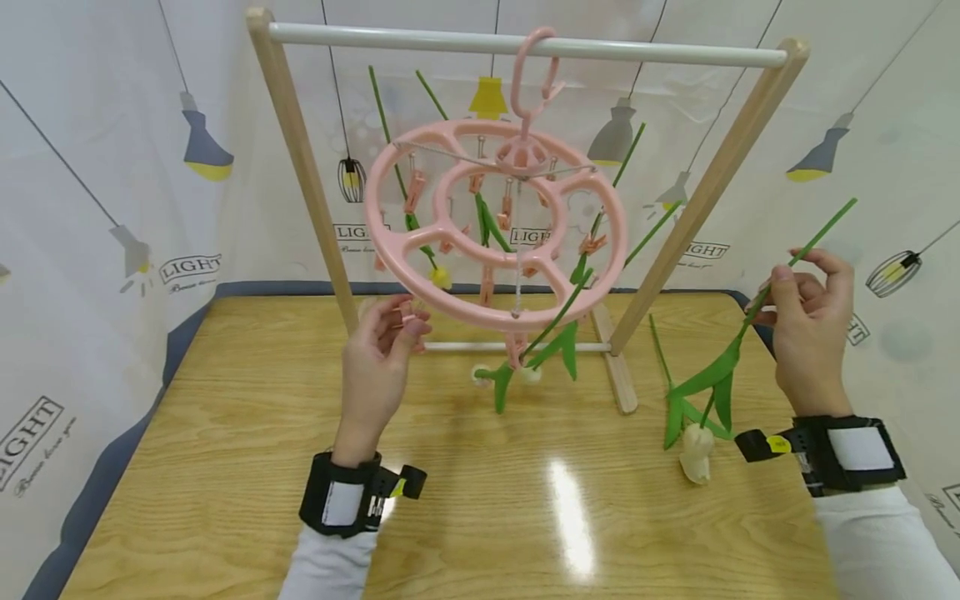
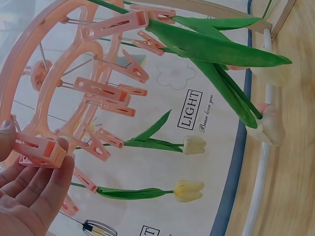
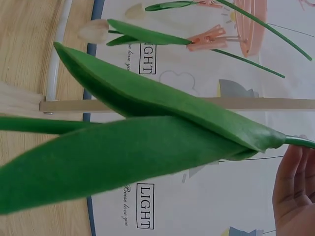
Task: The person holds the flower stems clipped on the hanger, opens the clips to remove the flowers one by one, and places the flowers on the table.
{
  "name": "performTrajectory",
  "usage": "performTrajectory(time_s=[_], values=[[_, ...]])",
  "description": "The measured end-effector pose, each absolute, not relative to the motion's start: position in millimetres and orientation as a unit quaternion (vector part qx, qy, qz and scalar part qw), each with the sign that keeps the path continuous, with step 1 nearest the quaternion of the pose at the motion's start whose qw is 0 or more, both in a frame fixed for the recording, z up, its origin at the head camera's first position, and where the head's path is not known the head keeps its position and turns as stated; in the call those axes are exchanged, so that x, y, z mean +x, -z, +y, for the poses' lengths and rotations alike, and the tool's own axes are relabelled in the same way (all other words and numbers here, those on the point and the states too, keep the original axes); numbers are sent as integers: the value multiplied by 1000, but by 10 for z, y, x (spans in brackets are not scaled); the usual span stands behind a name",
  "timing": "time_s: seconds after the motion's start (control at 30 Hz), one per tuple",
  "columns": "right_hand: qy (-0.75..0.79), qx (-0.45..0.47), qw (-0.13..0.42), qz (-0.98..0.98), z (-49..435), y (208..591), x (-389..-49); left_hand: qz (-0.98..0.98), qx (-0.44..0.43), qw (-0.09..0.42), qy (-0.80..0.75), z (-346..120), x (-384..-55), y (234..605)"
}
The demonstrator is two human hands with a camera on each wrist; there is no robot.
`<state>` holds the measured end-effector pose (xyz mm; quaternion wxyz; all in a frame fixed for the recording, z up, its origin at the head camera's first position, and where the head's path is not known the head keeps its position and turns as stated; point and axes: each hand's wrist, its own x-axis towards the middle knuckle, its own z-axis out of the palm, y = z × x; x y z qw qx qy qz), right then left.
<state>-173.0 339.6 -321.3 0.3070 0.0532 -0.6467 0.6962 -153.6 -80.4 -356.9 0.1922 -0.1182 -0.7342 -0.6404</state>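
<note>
My left hand [image 1: 378, 358] pinches a pink clothes peg [image 2: 42, 150] at the near left rim of a round pink hanging dryer [image 1: 390, 242]. Nothing shows in that peg's jaws in the left wrist view. At the right, my right hand [image 1: 813, 312] holds an artificial tulip by its green stem [image 1: 825, 223], with the leaves [image 3: 162, 98] hanging below the fingers. A pale tulip head [image 1: 697, 454] appears beneath it. Other tulips [image 2: 194, 145] hang head down from pegs round the dryer, pale yellow and whitish. The right wrist view shows only part of the right hand.
A wooden stand with a white top bar [image 1: 450, 37] carries the dryer by its pink hook [image 1: 517, 75]. On the wooden table [image 1: 480, 517], another green stem with leaves [image 1: 675, 417] lies right of the stand's foot [image 1: 621, 383]. A lamp-printed cloth [image 1: 262, 100] surrounds the table.
</note>
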Motion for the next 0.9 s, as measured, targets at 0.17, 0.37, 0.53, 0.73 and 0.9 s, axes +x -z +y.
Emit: performTrajectory(time_s=[0.17, 0.37, 0.53, 0.73, 0.9], values=[[-684, 64, 323, -651, 3423, 3230, -1736, -732, -111, 203, 641, -848, -1553, 3588], [-670, 69, 325, -664, 3446, 3242, -1757, -732, -98, 214, 639, -900, -1551, 3594], [-630, 34, 309, -711, 3526, 3253, -1797, -733, -100, 223, 635, -926, -1558, 3595], [-578, -8, 294, -761, 3634, 3205, -1892, -732, -98, 226, 635, -948, -1564, 3606], [-525, -13, 278, -804, 3683, 3175, -1945, -730, -95, 225, 639, -968, -1562, 3621]])
